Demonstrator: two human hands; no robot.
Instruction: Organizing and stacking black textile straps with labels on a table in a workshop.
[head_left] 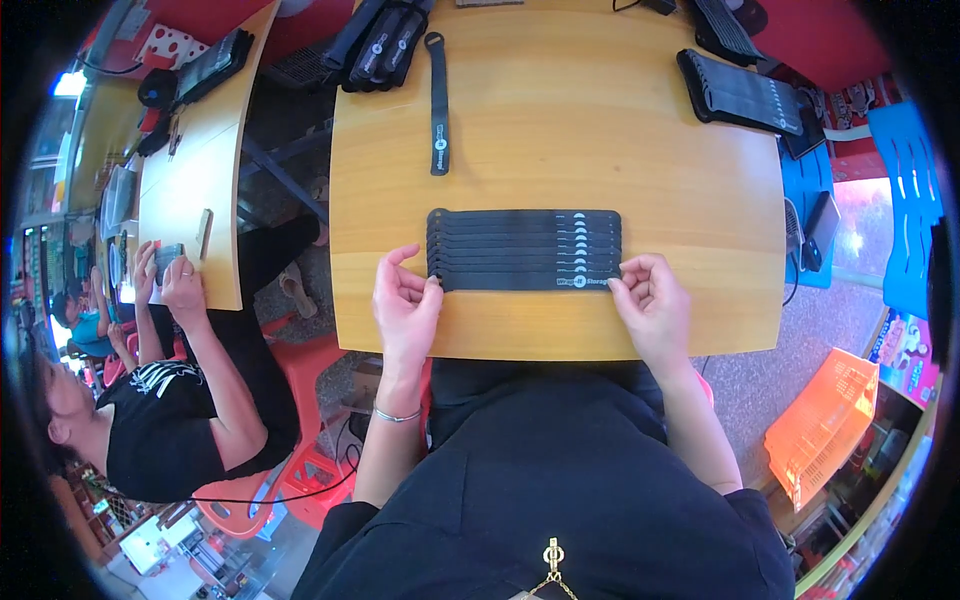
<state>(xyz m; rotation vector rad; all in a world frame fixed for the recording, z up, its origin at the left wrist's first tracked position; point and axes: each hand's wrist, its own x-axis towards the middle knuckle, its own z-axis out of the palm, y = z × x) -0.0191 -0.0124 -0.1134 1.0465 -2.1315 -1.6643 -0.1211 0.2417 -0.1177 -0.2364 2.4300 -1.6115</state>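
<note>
Several black hook-and-loop straps (500,243) lie overlapped in a neat fanned row on the wooden table (560,325), each showing a white mark near its right end. At the near left corner of that row, my left hand (405,310) pinches the end of the nearest strap. My right hand (655,308) closes thumb and fingers on the same strap's right end. Farther back, a single black strap (439,110) with a round looped end lies lengthwise, apart from the row and untouched.
Bundles of black straps lie at the back left (385,45) and the back right (740,92) of the table. To the left, another person (180,420) works at a second table (190,190). An orange basket (822,425) stands on the right, below a blue chair (905,200).
</note>
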